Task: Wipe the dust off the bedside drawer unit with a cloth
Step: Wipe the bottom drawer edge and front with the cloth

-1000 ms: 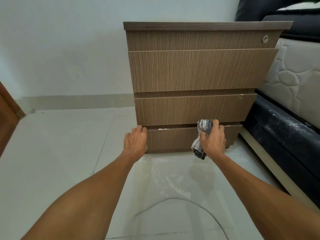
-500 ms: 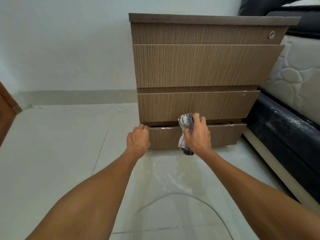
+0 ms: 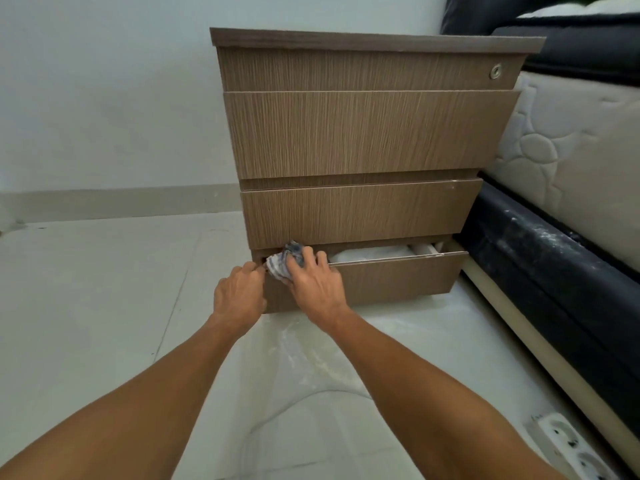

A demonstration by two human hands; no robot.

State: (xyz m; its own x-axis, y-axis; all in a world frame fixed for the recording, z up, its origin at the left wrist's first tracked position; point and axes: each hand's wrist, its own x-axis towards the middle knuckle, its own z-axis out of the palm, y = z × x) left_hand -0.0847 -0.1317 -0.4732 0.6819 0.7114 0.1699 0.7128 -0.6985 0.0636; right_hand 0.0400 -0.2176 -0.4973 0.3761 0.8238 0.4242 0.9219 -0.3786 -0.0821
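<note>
Bottom drawer (image 3: pixel 381 280) now open; cloth (image 3: pixel 285 263) slid left.

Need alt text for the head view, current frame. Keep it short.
Right hand presses a striped cloth onto the top edge of the bottom drawer, near its left end, while the left hand grips that drawer's left corner. The drawer of the wooden bedside drawer unit is ajar, with something white inside. A mattress stands to the right.

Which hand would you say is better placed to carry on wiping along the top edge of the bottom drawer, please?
Right. The right hand already presses the cloth onto the left end of the bottom drawer edge, with unwiped edge stretching rightward. The left hand only steadies the drawer's left corner.
</note>
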